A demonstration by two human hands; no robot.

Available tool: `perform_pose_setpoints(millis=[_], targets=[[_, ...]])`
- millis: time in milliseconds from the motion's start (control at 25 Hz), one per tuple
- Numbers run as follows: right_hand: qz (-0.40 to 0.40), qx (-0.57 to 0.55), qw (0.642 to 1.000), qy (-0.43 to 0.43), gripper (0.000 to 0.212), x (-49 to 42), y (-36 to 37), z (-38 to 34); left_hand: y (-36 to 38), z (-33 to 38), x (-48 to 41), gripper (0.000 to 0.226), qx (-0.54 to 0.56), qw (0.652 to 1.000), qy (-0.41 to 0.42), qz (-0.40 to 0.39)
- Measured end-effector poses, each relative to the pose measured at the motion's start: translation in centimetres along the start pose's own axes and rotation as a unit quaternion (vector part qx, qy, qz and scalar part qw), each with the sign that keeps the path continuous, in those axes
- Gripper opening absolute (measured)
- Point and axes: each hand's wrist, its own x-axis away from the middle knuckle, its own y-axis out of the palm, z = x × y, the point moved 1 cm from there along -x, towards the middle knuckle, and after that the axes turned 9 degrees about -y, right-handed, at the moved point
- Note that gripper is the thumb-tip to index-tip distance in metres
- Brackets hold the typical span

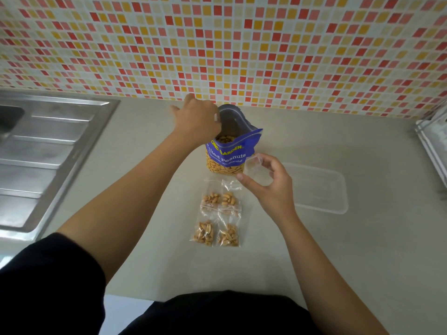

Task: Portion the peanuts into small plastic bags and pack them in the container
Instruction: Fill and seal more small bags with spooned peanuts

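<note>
Four filled bags point(219, 213) lie nearest on the counter point(314, 262). Beyond them, the right hand point(271, 187) has its grip pinched on an empty bag point(252, 165), beside the clear container point(319, 189). Farthest, the left hand point(197, 119) dips into the upright peanut pack point(227, 155); I cannot tell its grip, which is hidden.

- I see a pale grey bench point(314, 262) running up to a tiled wall point(242, 44).
- An opened blue peanut bag point(227, 155) stands upright on it, close to the wall.
- 4 small bags point(228, 201) of peanuts lie flat just in front of it, in 2 rows of 2, edges touching or overlapping.
- A clear, shallow rectangular container point(321, 189) sits to the right of them.
- A ribbed steel drainboard point(43, 151) is set into the bench at the left.
- A white object point(433, 141) is at the far right edge; I cannot tell what it is.
</note>
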Motion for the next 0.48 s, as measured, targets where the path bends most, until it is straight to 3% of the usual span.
perform_pose_setpoints(millis=[120,280,360,480], targets=[[-0.002,0.006,1.0,-0.001,0.056,0.1,-0.2,-0.1,1.0,0.2,-0.1,0.021,0.142,0.985,-0.084,-0.056],[0.004,0.004,1.0,-0.007,0.05,0.3,-0.7,-0.3,0.6,-1.5,0.0,0.014,0.441,0.882,-0.109,-0.123],[0.008,-0.002,1.0,-0.01,0.05,0.2,-0.7,-0.2,0.1,-2.1,0.7,0.013,0.511,0.84,-0.109,-0.145],[0.006,0.008,1.0,-0.012,0.053,-0.2,-0.5,-0.5,-0.5,-2.4,1.6,0.015,0.547,0.813,-0.133,-0.148]])
